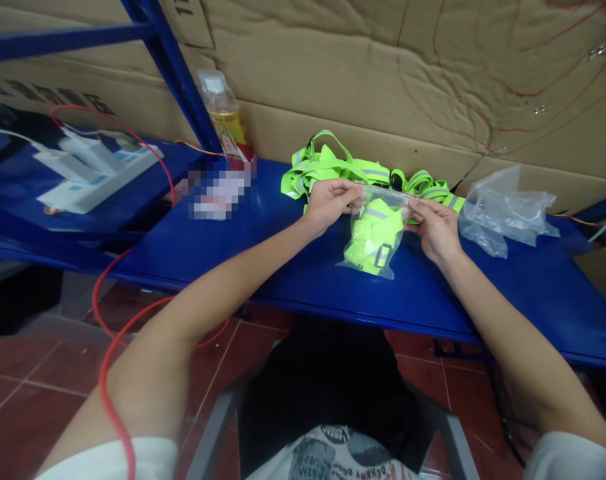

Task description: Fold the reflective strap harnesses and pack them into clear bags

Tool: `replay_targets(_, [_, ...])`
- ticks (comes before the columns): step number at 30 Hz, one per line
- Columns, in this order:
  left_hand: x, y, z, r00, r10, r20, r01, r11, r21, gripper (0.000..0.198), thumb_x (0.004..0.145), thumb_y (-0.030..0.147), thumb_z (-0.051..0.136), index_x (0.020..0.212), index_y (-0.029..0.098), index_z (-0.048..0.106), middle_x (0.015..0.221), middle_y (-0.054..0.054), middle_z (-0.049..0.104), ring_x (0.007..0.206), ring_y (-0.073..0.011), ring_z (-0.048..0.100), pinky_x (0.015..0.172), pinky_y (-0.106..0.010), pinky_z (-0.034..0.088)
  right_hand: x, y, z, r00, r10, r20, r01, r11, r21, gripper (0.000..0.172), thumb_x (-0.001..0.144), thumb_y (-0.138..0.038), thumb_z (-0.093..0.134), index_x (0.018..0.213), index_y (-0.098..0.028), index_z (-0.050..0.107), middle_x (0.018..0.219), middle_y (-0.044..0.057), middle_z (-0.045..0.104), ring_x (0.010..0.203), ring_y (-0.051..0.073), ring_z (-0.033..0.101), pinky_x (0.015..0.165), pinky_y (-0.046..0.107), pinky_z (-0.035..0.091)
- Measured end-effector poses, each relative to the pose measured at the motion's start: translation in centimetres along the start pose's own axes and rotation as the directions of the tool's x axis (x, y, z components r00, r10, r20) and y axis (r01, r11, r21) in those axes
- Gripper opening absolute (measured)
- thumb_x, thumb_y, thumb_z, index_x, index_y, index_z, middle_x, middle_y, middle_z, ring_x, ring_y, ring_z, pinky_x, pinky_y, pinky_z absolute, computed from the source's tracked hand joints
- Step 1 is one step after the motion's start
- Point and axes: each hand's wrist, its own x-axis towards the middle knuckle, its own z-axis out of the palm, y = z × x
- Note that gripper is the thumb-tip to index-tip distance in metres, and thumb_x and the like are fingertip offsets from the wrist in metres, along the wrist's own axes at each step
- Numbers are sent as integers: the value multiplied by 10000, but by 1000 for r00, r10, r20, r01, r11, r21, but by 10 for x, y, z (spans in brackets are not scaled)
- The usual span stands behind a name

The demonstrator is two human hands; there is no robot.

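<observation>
Looked like a small packing or storage workroom: blue steel racking, flattened cardboard lining the far wall, a blue tabletop with loose clear bags right, a power strip left, red tile floor.

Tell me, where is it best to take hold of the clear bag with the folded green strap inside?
Probably at the top edge of the clear bag, from both sides, where the left hand and right hand pinch it: the strap weighs down the bottom, so the mouth stays flat and free.

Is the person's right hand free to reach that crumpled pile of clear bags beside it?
Probably not right away: the right hand is pinching the bagged green strap. The clear bags lie close, nothing between.
</observation>
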Motion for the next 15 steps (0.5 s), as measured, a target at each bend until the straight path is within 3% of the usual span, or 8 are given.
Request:
replay_targets(5, [0,-1,1,996,-66,54,66,998,-12,173,884,291,907,881,133,835,955,-94,838,776,-132,765,687,-252,627,-3,-2,3,995,87,39,-88,996,25,362,605,-470,1012,811,-241,823,814,-3,788,648,126,705,502,244,641])
replay_targets(15, [-5,7,2,995,-28,92,27,1000,12,134,830,221,904,877,131,817,852,-59,808,841,-153,778,643,-211,545,-5,-9,2,999,-19,51,19,1000,-1,330,574,-432,1048,720,-243,820,794,8,799,687,145,716,556,245,622])
